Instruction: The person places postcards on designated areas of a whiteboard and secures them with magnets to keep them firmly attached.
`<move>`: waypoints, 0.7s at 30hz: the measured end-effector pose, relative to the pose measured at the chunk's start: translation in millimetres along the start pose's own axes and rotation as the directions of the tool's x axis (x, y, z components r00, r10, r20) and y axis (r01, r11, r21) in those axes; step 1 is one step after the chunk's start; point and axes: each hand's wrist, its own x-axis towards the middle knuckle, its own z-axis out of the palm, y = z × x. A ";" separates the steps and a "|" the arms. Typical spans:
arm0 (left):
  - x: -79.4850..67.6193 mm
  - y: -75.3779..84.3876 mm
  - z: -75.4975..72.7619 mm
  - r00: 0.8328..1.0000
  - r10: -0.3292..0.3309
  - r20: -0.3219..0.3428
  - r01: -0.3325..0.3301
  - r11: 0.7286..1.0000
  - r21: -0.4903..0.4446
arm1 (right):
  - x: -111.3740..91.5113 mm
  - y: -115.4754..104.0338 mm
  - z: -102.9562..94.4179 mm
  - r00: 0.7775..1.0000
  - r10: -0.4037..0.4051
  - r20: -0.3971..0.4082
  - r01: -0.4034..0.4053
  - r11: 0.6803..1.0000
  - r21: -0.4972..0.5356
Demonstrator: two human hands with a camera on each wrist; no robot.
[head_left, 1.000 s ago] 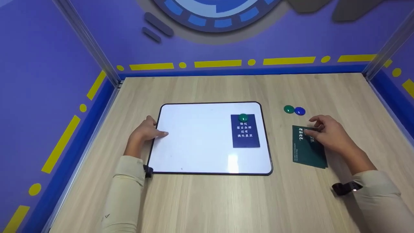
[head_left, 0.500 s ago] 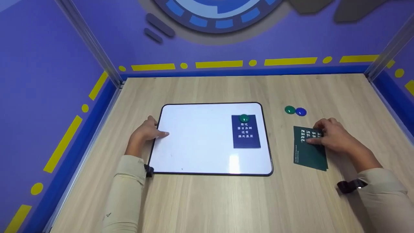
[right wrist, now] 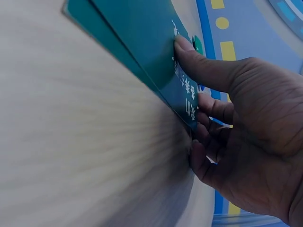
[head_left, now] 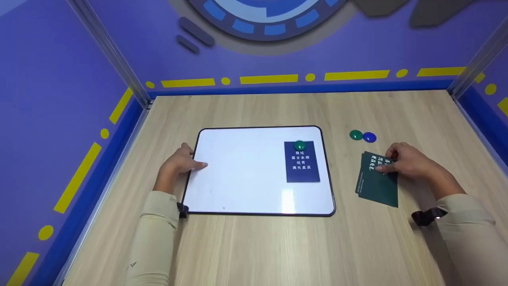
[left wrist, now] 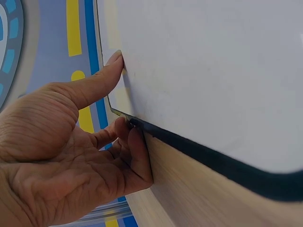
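Observation:
A white whiteboard (head_left: pixel 242 171) with a black rim lies flat on the table. My left hand (head_left: pixel 179 161) grips its left edge, thumb on the white surface and the other fingers curled at the rim, as the left wrist view shows. On the board's right side is a dark blue card (head_left: pixel 302 174) with white writing, and a green round magnet (head_left: pixel 300 145) sits on its top. To the right of the board my right hand (head_left: pixel 410 163) pinches a dark green card (head_left: pixel 377 188), thumb on top and fingers at its right edge. A second green card (right wrist: pixel 97 30) lies mostly hidden beneath it.
Beyond the green cards, another green round magnet (head_left: pixel 356 135) and a blue round magnet (head_left: pixel 369 137) lie side by side on the wooden table (head_left: pixel 262 250). Blue-purple panels (head_left: pixel 262 59) with yellow markings enclose the back and sides.
My right hand drew back right, then shifted slightly up and left. The top green card has turned clockwise, baring the lower card along its left side. My left hand stays on the board.

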 end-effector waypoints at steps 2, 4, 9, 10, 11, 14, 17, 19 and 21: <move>-0.2 -0.5 0.5 1.000 0.001 -0.001 -0.001 1.000 0.002 | 0.7 -0.9 -0.3 1.000 -0.002 -0.001 0.002 1.000 -0.002; -1.0 0.0 0.5 1.000 0.004 0.003 -0.004 1.000 0.006 | 0.8 -1.8 -0.4 1.000 -0.004 -0.003 0.004 1.000 -0.003; -0.7 1.4 0.6 1.000 0.006 0.005 -0.006 1.000 0.007 | -1.0 -1.2 0.4 1.000 -0.011 -0.020 0.011 1.000 0.001; -0.5 1.5 0.7 1.000 0.007 0.006 -0.007 1.000 0.005 | -1.6 -1.0 0.4 1.000 -0.012 -0.025 0.012 1.000 0.003; -0.4 1.6 0.7 1.000 0.007 0.007 -0.007 1.000 0.004 | -2.3 -1.1 0.5 1.000 -0.011 -0.029 0.011 1.000 0.006; -0.5 1.9 1.2 1.000 0.009 0.014 -0.009 1.000 0.001 | -4.5 -2.7 0.8 0.999 -0.004 -0.044 0.005 1.000 0.011; -0.4 1.8 1.4 1.000 0.007 0.015 -0.007 1.000 0.002 | -6.5 -6.1 2.5 0.998 0.005 -0.067 -0.005 1.000 -0.003; -0.4 1.7 1.1 1.000 0.006 0.009 -0.006 1.000 0.006 | -7.5 -8.9 4.3 0.996 0.008 -0.091 -0.010 1.000 -0.025; -0.1 1.4 1.3 1.000 0.005 0.004 -0.005 1.000 0.005 | -8.5 -11.3 6.1 0.993 0.013 -0.113 -0.019 0.999 -0.050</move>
